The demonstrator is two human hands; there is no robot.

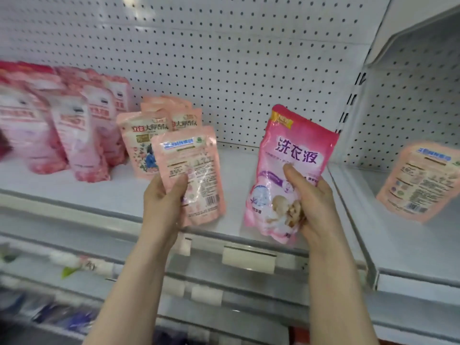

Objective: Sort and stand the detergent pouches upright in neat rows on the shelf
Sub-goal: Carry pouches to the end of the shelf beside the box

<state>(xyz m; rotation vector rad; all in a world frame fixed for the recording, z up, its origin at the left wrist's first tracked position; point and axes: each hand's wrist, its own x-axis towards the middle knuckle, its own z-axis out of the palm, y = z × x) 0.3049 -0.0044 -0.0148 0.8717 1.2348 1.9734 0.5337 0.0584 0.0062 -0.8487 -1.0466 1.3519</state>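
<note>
Gripping its lower half, the right hand (315,202) holds the pink pouch (291,155) upright.

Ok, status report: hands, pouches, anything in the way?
Left hand grips peach pouch. Right hand grips pink pouch. Stray pouch tilted on side shelf.

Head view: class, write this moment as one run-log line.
left hand: holds peach pouch | right hand: holds pink pouch | shelf: standing pouches at left
</note>
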